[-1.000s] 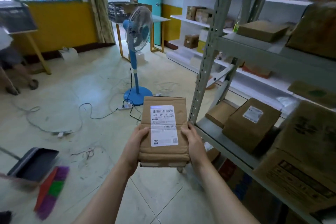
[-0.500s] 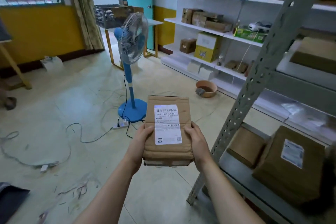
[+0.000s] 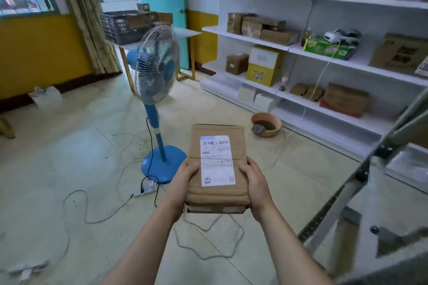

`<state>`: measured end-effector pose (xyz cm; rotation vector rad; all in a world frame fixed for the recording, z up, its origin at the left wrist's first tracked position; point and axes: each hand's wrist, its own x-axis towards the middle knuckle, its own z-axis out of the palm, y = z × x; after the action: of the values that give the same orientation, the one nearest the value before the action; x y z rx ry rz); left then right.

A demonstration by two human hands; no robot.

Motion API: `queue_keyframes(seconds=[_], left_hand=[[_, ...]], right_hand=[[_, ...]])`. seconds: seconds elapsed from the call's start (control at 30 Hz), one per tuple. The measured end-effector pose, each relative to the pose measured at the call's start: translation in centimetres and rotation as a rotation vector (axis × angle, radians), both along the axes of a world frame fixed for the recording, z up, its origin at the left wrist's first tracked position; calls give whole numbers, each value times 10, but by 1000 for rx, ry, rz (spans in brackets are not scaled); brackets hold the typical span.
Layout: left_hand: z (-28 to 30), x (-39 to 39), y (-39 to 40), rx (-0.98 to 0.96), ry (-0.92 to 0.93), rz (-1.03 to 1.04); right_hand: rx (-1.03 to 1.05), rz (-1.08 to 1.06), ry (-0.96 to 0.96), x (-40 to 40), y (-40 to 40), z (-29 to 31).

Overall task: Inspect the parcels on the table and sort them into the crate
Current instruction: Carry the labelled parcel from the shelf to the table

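I hold a flat brown cardboard parcel (image 3: 217, 146) with a white shipping label on top, level in front of me above the floor. My left hand (image 3: 184, 183) grips its left edge and my right hand (image 3: 254, 183) grips its right edge. A dark grey crate (image 3: 120, 26) stands on a white table (image 3: 185, 31) at the far wall, beside a few brown parcels (image 3: 162, 17). The crate's inside is hidden from here.
A blue standing fan (image 3: 156, 69) stands between me and the table, its cable and a power strip (image 3: 144, 190) on the floor. White shelves (image 3: 324, 53) with boxes line the right wall. A grey metal rack post (image 3: 347, 192) is close on my right. A clay bowl (image 3: 266, 124) sits on the floor.
The view has swung right and away from the metal rack, which now sits at the right edge. The white shelves and the table with the crate have come into fuller view. Both hands keep the parcel.
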<state>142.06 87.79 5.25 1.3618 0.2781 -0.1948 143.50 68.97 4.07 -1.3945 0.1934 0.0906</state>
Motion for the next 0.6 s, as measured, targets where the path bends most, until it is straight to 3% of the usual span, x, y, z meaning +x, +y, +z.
queue_keyframes(seconds=[0.6], left_hand=[[0, 334, 32, -2, -64, -78]], right_hand=[[12, -64, -28, 321, 28, 8]])
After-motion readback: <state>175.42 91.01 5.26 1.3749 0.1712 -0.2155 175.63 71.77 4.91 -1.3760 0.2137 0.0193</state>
